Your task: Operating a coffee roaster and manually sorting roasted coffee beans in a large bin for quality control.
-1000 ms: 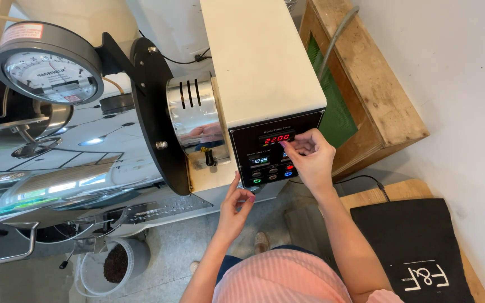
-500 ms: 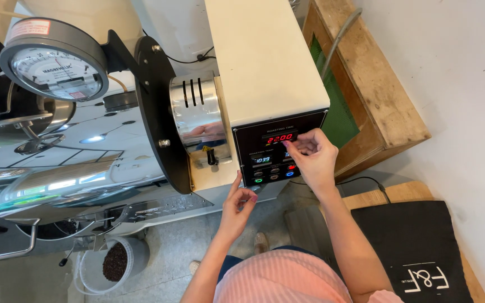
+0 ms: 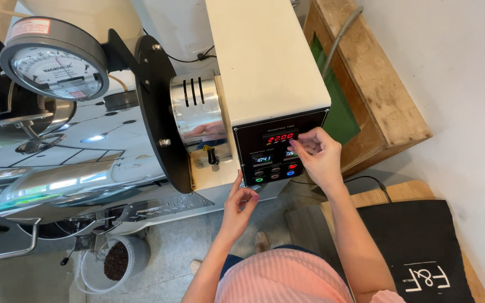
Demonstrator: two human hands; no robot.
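Black control panel (image 3: 276, 150) under your fingers: keep your right hand (image 3: 318, 157), fingertips pinched at the red display, light and square. Your left hand (image 3: 239, 202), loosely curled and holding nothing, can steady the panel's lower edge.

A round white-faced pressure gauge (image 3: 56, 56) sits upper left above a shiny steel drum (image 3: 57, 179), a small bucket of dark beans (image 3: 114, 262) stands on the floor, and a wooden crate (image 3: 374, 84) leans right beside a black bag (image 3: 422, 252).
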